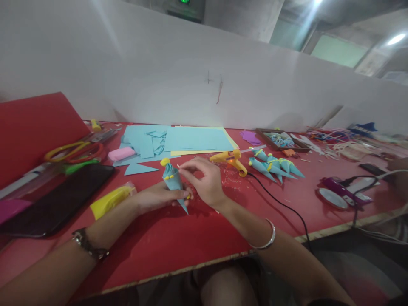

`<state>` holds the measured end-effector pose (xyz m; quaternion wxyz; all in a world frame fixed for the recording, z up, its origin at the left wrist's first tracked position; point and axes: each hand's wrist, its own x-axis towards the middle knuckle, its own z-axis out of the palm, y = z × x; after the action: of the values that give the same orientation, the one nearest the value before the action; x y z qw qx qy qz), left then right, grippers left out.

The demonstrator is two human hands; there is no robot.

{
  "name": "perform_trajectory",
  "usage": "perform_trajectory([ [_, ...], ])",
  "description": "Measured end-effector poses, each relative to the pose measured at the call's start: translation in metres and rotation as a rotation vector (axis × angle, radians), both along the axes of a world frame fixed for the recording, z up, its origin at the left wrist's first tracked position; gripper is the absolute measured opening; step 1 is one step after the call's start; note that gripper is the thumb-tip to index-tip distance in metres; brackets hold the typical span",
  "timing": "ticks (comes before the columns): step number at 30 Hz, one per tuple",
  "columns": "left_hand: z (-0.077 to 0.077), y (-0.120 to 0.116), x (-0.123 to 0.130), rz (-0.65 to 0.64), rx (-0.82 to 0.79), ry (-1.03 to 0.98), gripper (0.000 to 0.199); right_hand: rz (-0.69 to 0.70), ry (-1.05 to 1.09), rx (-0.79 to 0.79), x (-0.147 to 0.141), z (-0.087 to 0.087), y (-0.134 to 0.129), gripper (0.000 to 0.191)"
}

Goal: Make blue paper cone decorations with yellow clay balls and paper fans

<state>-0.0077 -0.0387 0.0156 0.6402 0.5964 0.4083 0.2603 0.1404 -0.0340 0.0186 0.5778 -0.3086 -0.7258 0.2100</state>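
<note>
My left hand (162,196) is wrapped round a blue paper cone (174,182), point downward. A yellow ball tops the cone's rim, and yellow trim crosses its front. A small yellow bit (188,196) shows by the left fingers. Close to the cone's upper edge, my right hand (204,178) has thumb and forefinger pinched; a tiny pale tip shows there, too small to name. Beyond the right hand lies a yellow glue gun (231,160) with an orange light lit. Several similar blue cones (276,165) with yellow trim are grouped right of it.
Blue paper sheets (197,139) lie at the back. Leftward are scissors (75,152), a black phone-like slab (60,199), a pink lump (121,153) and a yellow packet (111,200). A black cord (283,203) crosses the right side, near a purple device (346,191).
</note>
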Motion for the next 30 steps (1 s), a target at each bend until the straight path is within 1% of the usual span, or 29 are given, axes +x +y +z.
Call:
perform_trajectory([
  [5,-0.0008,0.0013,-0.0002,-0.033,-0.004,0.027,0.028,0.022,-0.048,0.084,-0.0012,-0.0009,0.0006,0.010],
  [9,0.0002,0.0007,0.0009,-0.033,-0.002,0.021,0.031,-0.002,-0.021,0.068,-0.0020,-0.0018,0.0009,0.014],
  [17,-0.0032,0.0013,-0.0006,-0.031,0.015,-0.004,0.027,0.062,0.020,0.077,-0.0019,-0.0014,0.0000,0.013],
  [24,-0.0050,0.0016,-0.0004,-0.008,-0.011,-0.022,0.027,0.015,-0.024,0.157,-0.0010,0.0001,-0.0002,0.008],
  [27,-0.0055,0.0015,-0.0001,0.006,-0.035,-0.039,0.028,0.024,-0.035,0.180,-0.0005,0.0018,-0.0013,0.008],
  [30,-0.0056,0.0009,0.0006,0.017,-0.055,-0.074,0.030,0.038,-0.047,0.166,-0.0009,0.0016,-0.0016,0.008],
])
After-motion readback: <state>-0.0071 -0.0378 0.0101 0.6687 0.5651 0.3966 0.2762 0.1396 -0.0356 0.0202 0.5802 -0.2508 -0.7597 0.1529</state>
